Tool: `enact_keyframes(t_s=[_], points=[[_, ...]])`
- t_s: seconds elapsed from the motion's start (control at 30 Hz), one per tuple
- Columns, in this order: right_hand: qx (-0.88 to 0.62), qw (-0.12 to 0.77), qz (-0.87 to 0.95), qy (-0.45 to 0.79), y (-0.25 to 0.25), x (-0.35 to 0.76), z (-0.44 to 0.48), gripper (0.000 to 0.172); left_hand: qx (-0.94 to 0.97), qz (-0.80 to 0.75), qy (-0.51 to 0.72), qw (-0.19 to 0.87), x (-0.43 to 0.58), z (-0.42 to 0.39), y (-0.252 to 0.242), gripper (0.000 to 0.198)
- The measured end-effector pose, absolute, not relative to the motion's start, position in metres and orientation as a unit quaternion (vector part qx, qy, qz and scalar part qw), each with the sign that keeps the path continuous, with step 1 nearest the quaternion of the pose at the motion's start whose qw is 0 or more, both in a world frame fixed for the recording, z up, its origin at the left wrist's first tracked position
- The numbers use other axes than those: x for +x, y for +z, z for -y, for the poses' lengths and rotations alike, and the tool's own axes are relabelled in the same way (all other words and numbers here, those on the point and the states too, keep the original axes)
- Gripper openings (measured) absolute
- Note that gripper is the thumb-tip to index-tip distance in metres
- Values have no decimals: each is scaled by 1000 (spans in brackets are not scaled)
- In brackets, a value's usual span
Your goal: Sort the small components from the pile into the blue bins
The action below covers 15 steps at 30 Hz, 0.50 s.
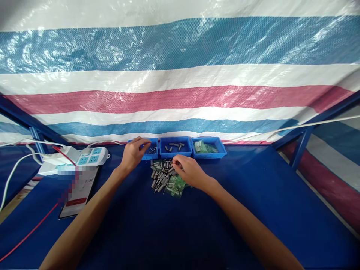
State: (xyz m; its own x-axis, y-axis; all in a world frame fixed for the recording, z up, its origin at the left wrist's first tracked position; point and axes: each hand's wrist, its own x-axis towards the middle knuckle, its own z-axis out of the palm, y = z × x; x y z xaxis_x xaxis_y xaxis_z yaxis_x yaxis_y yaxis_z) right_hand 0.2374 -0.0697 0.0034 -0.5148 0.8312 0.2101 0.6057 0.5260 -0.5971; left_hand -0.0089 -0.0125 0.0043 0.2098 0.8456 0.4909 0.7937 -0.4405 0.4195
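My left hand (134, 153) hangs over the left blue bin (154, 154), thumb and fingertips brought together; whatever they hold, if anything, is too small to make out. Thin dark metal pieces lie in that bin. Over the mixed pile (159, 179) my right hand (189, 169) is closed in a pinch, its fingertips among the parts, and I cannot tell what is between them. Grey cylinders and thin metal pins make up the pile, with small green-printed clear packets (176, 184) at its right side.
The middle blue bin (176, 153) holds several grey cylinders; the right blue bin (222, 150) holds green packets. On the left are a white power strip (102, 154) with plugs, a phone (73, 206) and a red cable (30, 237). A striped tarp (180, 101) hangs behind the blue table (242, 202).
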Motion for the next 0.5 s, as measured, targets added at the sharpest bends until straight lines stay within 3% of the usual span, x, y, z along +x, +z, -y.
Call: enact_keyframes(t_s=[0.2, 0.5], points=[[-435, 298, 813, 248, 3, 239, 66, 16, 813, -432, 349, 175, 15, 33, 15, 26], [-441, 323, 775, 316, 5, 245, 65, 13, 851, -378, 300, 205, 35, 51, 6, 27]])
